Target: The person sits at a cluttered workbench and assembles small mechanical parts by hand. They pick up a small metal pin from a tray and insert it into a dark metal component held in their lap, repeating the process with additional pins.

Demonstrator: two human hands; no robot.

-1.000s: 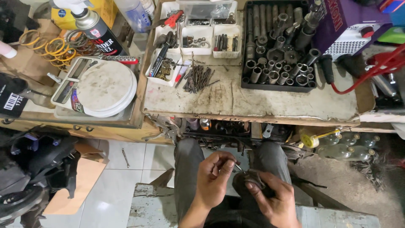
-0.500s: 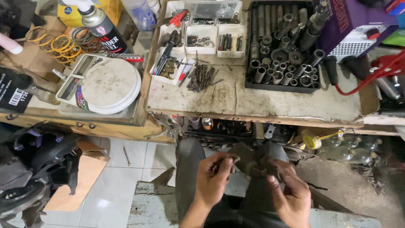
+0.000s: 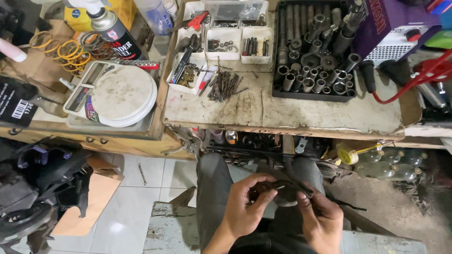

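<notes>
Over my lap, my left hand (image 3: 245, 204) and my right hand (image 3: 320, 216) both grip a small dark rounded part (image 3: 282, 190) with a thin dark strap or cable running off it to the upper left. My left fingers pinch its left side, where a short light pin shows. My right fingers close on its right side. The part is mostly hidden by my fingers. I sit in grey trousers in front of a worn workbench (image 3: 282, 115).
On the bench: a black tray of sockets (image 3: 313, 61), a pile of drill bits (image 3: 223, 87), white bins of small parts (image 3: 226, 40), a round white scale (image 3: 120, 94), a spray can (image 3: 115, 30), yellow springs (image 3: 68, 49). Bottles (image 3: 391, 164) lie below at right. A dark helmet (image 3: 42, 188) sits at left.
The view has tipped down slightly. My two hands have drawn closer together on the dark part; both keep their grip.
</notes>
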